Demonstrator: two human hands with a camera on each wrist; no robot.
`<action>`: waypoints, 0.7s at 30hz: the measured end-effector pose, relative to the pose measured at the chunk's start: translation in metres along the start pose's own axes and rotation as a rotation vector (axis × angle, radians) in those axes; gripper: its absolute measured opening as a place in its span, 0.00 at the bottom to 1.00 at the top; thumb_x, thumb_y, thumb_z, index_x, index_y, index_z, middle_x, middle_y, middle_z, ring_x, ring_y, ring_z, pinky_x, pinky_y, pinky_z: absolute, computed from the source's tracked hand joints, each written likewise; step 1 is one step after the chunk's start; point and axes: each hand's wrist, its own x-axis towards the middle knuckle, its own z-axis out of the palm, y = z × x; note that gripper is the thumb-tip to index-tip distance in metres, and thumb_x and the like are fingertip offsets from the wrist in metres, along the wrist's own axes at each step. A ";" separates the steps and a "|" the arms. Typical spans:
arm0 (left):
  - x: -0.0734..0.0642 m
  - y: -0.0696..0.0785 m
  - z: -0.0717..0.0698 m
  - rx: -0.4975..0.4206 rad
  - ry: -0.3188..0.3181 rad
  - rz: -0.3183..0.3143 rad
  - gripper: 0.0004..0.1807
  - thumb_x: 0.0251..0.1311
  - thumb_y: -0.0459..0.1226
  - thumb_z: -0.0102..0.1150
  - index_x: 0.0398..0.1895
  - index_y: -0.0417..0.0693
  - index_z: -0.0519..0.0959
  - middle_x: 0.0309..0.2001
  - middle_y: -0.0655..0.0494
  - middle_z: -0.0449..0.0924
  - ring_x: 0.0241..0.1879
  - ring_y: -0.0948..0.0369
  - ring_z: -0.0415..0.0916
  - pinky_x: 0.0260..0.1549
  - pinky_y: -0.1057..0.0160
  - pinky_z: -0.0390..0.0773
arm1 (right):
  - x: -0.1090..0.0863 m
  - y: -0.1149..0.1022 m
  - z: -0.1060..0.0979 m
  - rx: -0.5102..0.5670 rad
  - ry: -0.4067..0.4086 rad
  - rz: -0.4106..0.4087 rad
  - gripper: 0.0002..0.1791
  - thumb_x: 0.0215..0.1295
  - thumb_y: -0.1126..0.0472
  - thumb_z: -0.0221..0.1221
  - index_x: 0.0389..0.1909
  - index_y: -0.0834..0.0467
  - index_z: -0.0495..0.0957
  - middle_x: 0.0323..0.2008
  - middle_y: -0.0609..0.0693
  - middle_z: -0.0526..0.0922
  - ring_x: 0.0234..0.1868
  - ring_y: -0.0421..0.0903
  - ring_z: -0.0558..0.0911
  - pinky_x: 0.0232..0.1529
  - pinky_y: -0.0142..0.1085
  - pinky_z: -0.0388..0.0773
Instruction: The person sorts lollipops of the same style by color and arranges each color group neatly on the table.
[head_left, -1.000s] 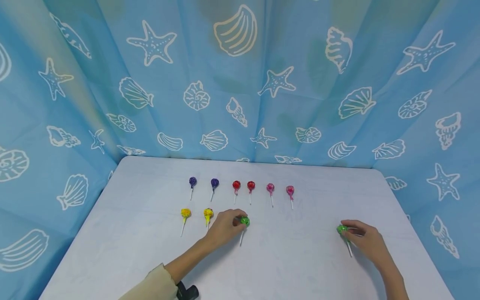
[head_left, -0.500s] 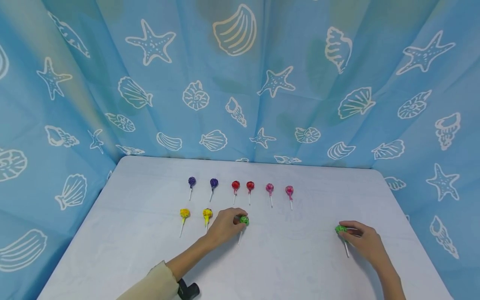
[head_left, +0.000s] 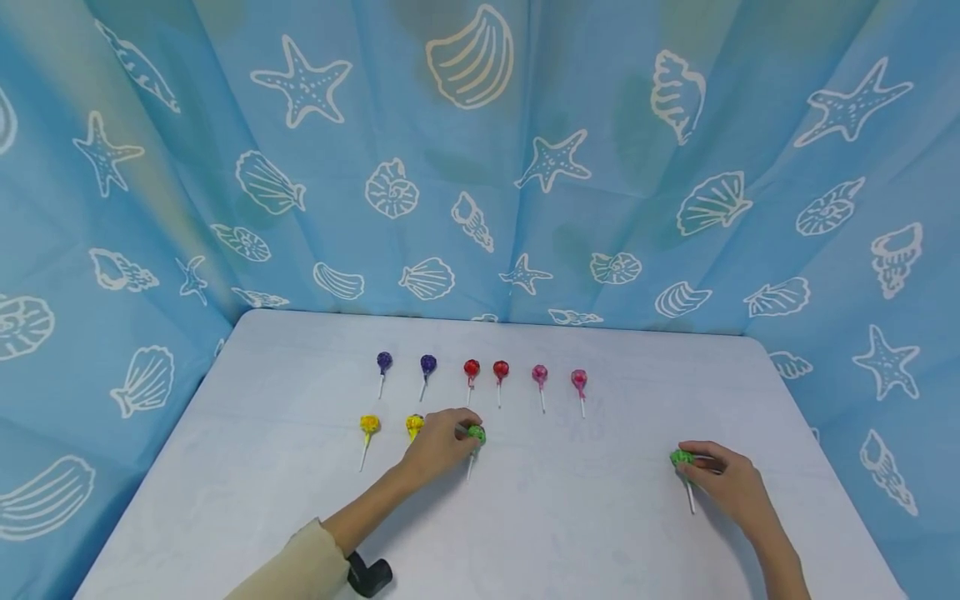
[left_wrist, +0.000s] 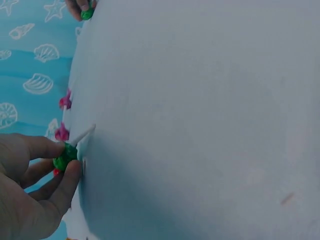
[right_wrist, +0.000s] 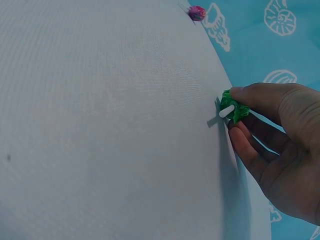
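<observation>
My left hand pinches a green lollipop by its wrapped head, the white stick pointing toward me. In the left wrist view thumb and fingers sit around that green head. Farther right, my right hand pinches a second green lollipop by the head. The right wrist view shows its stick end-on near the cloth. Just left of my left hand lies a yellow lollipop, its stick hidden by the hand. Another yellow lollipop lies beside it.
A back row on the white table holds two purple lollipops, two red lollipops and two pink lollipops. A blue curtain with shells and starfish hangs behind. A black device is at my left wrist.
My left hand has shifted slightly left and away from me with its green lollipop, now covering the nearer yellow one's stick. The right hand is nearly still; its lollipop's stick has swung slightly left.
</observation>
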 end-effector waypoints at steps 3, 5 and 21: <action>0.000 -0.001 -0.005 0.005 0.014 -0.011 0.12 0.63 0.30 0.63 0.49 0.38 0.82 0.45 0.51 0.84 0.37 0.61 0.79 0.40 0.63 0.81 | 0.000 0.002 0.001 -0.002 0.007 0.002 0.22 0.66 0.57 0.66 0.56 0.64 0.80 0.53 0.65 0.81 0.52 0.64 0.81 0.51 0.55 0.79; 0.001 -0.002 -0.008 0.014 0.027 -0.023 0.11 0.63 0.29 0.63 0.49 0.38 0.82 0.44 0.51 0.84 0.37 0.61 0.79 0.40 0.63 0.81 | 0.000 0.002 0.001 -0.004 0.013 0.001 0.22 0.66 0.56 0.66 0.56 0.64 0.80 0.52 0.65 0.81 0.52 0.64 0.81 0.50 0.55 0.79; 0.006 -0.004 -0.008 0.113 0.048 -0.073 0.11 0.61 0.29 0.65 0.47 0.37 0.83 0.43 0.48 0.85 0.38 0.59 0.77 0.44 0.57 0.81 | 0.002 -0.031 0.026 0.034 0.082 -0.101 0.19 0.65 0.59 0.67 0.54 0.62 0.82 0.49 0.59 0.84 0.48 0.53 0.83 0.44 0.31 0.80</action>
